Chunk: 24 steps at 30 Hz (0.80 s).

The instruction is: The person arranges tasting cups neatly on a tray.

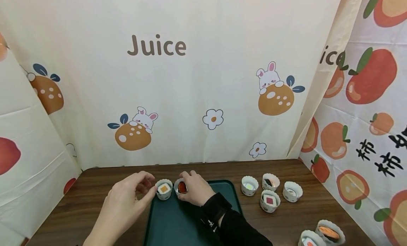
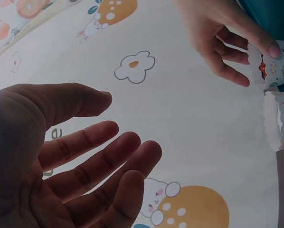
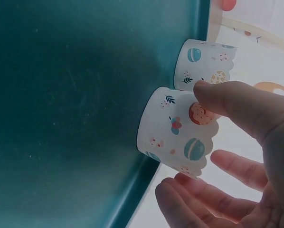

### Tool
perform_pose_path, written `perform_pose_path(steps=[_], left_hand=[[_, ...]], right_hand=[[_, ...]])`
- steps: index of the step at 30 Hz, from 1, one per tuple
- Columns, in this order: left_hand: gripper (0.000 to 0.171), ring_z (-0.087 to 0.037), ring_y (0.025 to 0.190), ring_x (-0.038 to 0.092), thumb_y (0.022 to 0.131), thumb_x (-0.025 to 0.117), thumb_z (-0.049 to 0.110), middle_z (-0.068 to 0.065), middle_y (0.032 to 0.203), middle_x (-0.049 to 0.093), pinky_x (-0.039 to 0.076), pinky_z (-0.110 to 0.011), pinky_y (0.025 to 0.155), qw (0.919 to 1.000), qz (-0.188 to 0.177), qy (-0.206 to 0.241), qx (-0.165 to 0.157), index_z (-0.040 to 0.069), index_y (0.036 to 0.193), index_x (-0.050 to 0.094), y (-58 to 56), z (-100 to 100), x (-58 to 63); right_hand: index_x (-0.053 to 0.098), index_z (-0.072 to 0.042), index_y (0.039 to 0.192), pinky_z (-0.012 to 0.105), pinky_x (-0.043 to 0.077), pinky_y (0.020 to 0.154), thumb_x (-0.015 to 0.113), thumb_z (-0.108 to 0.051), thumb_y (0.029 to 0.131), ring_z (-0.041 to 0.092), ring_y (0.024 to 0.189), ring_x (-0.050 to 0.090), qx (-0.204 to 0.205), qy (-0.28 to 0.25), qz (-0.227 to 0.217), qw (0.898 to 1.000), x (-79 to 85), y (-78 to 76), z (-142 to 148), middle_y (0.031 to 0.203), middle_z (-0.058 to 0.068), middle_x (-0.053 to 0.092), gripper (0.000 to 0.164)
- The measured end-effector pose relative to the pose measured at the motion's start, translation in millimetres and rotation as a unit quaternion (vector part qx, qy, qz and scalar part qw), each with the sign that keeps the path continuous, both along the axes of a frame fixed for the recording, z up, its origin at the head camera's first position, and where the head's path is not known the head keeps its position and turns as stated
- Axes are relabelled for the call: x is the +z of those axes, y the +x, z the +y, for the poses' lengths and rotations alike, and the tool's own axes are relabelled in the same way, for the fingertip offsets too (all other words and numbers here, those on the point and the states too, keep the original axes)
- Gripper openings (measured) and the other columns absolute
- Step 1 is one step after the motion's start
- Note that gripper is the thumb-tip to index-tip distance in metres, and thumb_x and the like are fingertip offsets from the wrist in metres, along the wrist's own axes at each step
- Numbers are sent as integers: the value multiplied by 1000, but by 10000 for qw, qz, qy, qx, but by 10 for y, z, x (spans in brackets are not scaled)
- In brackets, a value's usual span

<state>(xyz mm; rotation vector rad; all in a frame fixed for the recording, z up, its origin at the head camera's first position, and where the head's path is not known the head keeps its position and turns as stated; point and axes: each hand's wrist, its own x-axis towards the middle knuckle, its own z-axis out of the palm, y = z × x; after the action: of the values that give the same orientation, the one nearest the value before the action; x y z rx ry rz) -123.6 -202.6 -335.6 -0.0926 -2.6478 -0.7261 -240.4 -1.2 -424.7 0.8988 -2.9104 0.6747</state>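
My right hand has its thumb and fingers around a white patterned paper cup at the back of a dark green tray. Something dark red with a dark rim, resembling sushi, sits inside that cup. Just left of it, a second paper cup stands at the tray's back left corner and contains a white square piece with a yellow centre. Beside this second cup is my left hand. In the left wrist view the left hand has loosely bent, spread fingers and holds nothing.
Right of the tray, several paper cups stand grouped on the brown wooden table, among them one with a pink-centred square. Two more, one holding an orange-topped piece, stand near the front right. Printed cloth hangs behind the table.
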Motion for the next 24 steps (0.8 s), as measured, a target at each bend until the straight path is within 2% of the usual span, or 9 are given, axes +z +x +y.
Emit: perform_pose_path(steps=[7,15,24], left_hand=[[15,-7,80,66,91,85,21,11,85,71,48,-26,65,10000,47,-23,-54,26,101,76,1,14,-7],[14,-9,85,66,92,86,23,10,90,73,53,-33,70,9998,50,-128,-144,26,102,76,-18,36,-41],[19,-12,88,68,92,86,24,6,96,74,55,-36,72,9991,-372,-94,-178,23,108,76,-34,68,-62]], right_hand=[[62,-11,141,25,57,79,89,-29,90,16,94,66,-5,21,2,10000,42,27,59,123,13,68,60],[62,-10,143,31,59,87,88,-30,91,19,102,68,-65,105,-99,9999,108,53,155,128,12,68,61],[60,-8,144,33,60,90,85,-28,95,22,108,69,52,157,36,9999,178,153,299,129,12,67,59]])
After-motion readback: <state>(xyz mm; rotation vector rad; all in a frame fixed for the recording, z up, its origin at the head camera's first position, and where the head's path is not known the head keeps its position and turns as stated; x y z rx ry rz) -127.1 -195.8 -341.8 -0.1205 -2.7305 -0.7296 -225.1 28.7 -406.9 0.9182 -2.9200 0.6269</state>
